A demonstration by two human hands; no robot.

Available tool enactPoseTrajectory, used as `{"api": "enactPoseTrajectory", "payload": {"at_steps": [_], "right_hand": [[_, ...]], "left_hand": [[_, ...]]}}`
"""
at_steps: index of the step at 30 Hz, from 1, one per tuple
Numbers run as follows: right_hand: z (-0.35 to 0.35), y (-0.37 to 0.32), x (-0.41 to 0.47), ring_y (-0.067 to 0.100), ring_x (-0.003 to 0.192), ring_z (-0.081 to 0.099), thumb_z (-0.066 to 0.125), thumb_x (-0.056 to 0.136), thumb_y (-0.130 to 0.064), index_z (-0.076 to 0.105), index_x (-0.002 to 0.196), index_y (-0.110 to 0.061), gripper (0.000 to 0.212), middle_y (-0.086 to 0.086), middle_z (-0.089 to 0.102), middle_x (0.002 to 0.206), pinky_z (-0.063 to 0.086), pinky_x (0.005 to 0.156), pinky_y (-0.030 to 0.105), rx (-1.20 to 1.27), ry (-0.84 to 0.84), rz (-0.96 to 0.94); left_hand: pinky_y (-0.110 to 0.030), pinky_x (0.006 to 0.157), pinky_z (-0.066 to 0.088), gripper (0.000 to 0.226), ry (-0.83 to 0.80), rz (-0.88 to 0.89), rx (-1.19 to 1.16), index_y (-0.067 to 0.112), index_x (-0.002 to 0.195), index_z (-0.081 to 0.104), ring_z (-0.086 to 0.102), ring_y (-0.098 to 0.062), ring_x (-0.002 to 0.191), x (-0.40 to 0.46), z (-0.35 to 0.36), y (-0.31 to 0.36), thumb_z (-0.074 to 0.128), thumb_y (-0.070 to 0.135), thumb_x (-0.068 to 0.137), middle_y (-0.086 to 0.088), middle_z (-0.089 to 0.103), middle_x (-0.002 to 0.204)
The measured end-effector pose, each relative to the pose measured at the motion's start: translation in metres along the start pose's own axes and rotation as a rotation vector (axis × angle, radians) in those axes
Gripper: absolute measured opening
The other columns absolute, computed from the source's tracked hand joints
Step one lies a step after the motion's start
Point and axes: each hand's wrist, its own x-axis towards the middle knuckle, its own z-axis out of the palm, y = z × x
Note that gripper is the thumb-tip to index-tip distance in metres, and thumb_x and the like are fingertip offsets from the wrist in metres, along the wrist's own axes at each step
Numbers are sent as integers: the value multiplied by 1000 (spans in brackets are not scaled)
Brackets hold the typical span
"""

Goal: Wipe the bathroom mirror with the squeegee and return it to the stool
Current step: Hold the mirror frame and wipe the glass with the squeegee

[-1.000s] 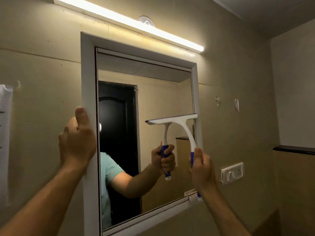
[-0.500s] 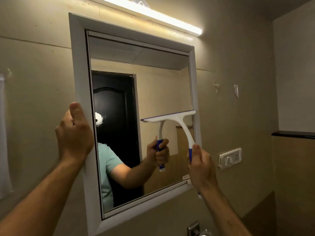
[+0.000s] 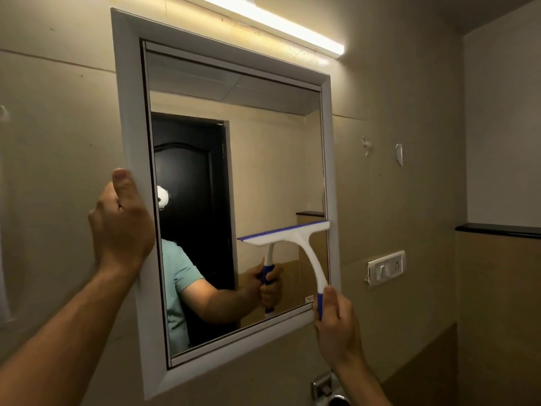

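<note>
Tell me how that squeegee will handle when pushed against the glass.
The squeegee looks like light moulded plastic, held easily by the right hand. Its thin curved neck may flex slightly under pressure. The blue strip along the blade is probably soft rubber, likely to drag across the mirror.

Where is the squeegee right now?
The squeegee is against the mirror's lower right part, blade reaching the right frame edge, its handle held in the right hand.

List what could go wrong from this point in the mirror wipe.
1. The white squeegee with the blue blade sits at the glass's right edge, so its end may catch the white mirror frame and skip.
2. The right hand grips only the blue handle end, so pressure on the blade may be uneven and leave streaks.
3. The left hand clasps the frame's left side; its fingers could smudge the glass.
</note>
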Motion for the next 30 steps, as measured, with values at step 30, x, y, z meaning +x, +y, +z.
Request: {"api": "enactPoseTrajectory", "payload": {"at_steps": [30], "right_hand": [[11, 40, -29, 17, 54, 46, 27, 84, -61, 53, 90, -13, 54, 8, 48, 66, 38, 47, 26, 21, 44, 80]], "left_hand": [[-36, 59, 21, 55, -57, -90, 46, 20, 71, 51, 41, -31, 61, -35, -7, -15, 17, 53, 100, -10, 47, 66]]}}
